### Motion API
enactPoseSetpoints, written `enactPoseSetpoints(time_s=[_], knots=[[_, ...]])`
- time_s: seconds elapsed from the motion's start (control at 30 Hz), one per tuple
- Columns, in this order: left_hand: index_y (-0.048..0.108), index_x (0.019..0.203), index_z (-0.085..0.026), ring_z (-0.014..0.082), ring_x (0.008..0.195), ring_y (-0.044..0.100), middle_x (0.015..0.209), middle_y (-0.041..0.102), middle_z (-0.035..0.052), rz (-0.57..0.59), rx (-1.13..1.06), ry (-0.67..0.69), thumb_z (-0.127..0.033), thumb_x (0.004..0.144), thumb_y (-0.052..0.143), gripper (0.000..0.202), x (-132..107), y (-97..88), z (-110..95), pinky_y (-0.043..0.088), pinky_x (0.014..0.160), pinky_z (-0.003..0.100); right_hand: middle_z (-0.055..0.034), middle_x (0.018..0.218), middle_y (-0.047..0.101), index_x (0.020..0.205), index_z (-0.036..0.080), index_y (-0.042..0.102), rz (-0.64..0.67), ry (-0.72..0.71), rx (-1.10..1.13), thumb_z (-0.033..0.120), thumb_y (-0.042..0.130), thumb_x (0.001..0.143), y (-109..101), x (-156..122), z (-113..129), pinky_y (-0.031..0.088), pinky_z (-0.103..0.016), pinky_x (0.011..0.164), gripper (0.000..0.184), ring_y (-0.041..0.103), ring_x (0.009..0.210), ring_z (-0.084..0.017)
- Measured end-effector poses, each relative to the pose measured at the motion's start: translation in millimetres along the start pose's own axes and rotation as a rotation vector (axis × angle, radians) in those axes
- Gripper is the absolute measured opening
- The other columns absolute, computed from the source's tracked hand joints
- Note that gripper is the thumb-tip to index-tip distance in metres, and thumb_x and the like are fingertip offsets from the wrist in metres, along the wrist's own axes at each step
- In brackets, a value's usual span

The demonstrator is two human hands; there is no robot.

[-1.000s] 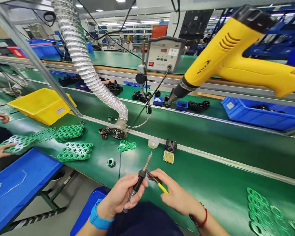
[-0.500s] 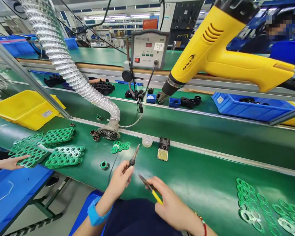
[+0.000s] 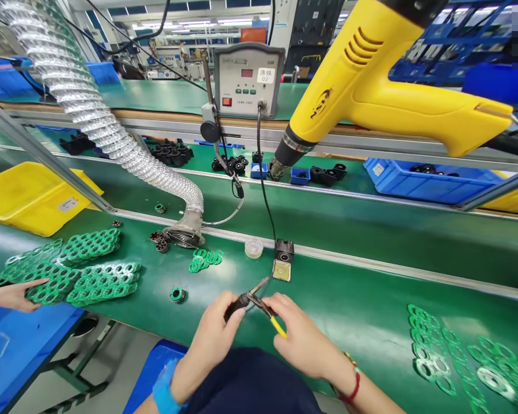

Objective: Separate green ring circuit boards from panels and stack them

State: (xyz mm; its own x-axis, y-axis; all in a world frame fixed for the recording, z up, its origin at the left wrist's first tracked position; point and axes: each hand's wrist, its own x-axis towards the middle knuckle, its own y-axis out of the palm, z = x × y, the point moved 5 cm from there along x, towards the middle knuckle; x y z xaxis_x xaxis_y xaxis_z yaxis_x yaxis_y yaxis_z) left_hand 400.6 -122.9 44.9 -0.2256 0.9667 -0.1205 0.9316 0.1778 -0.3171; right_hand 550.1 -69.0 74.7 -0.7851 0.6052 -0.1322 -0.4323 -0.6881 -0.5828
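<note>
My left hand (image 3: 218,328) is closed around the dark handle of a soldering iron (image 3: 255,288), its tip pointing up and right. In my right hand (image 3: 300,339) is a pair of pliers (image 3: 277,325) with yellow grips. The jaws of the pliers meet the iron just ahead of its handle; whether they clamp it I cannot tell. Beyond the tip stands a soldering iron stand (image 3: 284,250) with a yellowish sponge (image 3: 281,270) in its tray. A small wound coil part with a green ring (image 3: 177,295) sits on the bench left of my hands.
A fume hose (image 3: 155,167) ends over the bench near loose green rings (image 3: 205,259). Stacked green circuit panels (image 3: 103,283) lie left, where another person's hand (image 3: 17,296) touches them. A yellow heat gun (image 3: 349,80) hangs overhead right. More green rings (image 3: 431,351) lie at right.
The iron has swung from pointing steeply upward to leaning right, and the pliers' jaws have come up against it. My hands are closer together. The view has shifted slightly.
</note>
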Motion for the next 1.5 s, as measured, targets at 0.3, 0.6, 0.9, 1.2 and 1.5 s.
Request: enactPoseSetpoints(time_s=[0.3, 0.6, 0.9, 1.2, 1.5], knots=[[0.049, 0.081, -0.015, 0.0053, 0.042, 0.033, 0.06, 0.043, -0.0039, 0.116, -0.428, -0.221, -0.061, 0.071, 0.057, 0.048, 15, 8.2, 7, 0.024, 0.036, 0.018, -0.007, 0.104, 0.051, 0.111, 0.016, 0.052, -0.032, 0.018, 0.173, 0.002, 0.037, 0.058, 0, -8, -3, 0.038, -0.034, 0.095, 0.056, 0.049, 0.101, -0.019], [0.054, 0.087, -0.012, 0.0035, 0.037, 0.028, 0.057, 0.045, -0.0025, 0.51, -0.72, -0.384, -0.056, 0.071, 0.062, 0.048, -6, 27.6, -9, 0.017, 0.031, 0.017, -0.0039, 0.101, 0.053, 0.109, 0.017, 0.055, 0.075, -0.169, 0.209, -0.001, 0.035, 0.052, -16, -1, -3, 0.039, -0.031, 0.095, 0.063, 0.05, 0.1, -0.016], [0.056, 0.081, -0.017, 0.0161, 0.073, 0.05, 0.077, 0.055, 0.0037, -0.136, 0.298, 0.164, -0.035, 0.085, 0.044, 0.022, 16, 5.6, 0, 0.038, 0.069, 0.028, -0.0095, 0.097, 0.052, 0.106, 0.011, 0.054, -0.174, 0.151, 0.1, -0.001, 0.037, 0.056, 21, 2, -17, 0.042, -0.037, 0.088, 0.054, 0.049, 0.092, -0.021], [0.05, 0.078, -0.017, 0.0138, 0.065, 0.041, 0.069, 0.047, -0.0005, -0.028, 0.181, 0.041, -0.042, 0.083, 0.047, 0.025, 17, 2.4, 3, 0.032, 0.062, 0.026, -0.0099, 0.111, 0.051, 0.122, 0.014, 0.05, -0.277, 0.116, 0.141, 0.004, 0.039, 0.062, -14, -4, -31, 0.036, -0.04, 0.101, 0.062, 0.048, 0.108, -0.021], [0.053, 0.076, -0.014, 0.0087, 0.054, 0.04, 0.062, 0.045, -0.0013, 0.174, -0.101, -0.086, -0.051, 0.076, 0.058, 0.037, 14, 9.1, 10, 0.031, 0.05, 0.021, -0.0051, 0.085, 0.052, 0.104, 0.015, 0.057, -0.32, -0.002, 0.08, 0.003, 0.037, 0.057, -20, -9, -27, 0.044, -0.031, 0.073, 0.053, 0.05, 0.078, -0.017]])
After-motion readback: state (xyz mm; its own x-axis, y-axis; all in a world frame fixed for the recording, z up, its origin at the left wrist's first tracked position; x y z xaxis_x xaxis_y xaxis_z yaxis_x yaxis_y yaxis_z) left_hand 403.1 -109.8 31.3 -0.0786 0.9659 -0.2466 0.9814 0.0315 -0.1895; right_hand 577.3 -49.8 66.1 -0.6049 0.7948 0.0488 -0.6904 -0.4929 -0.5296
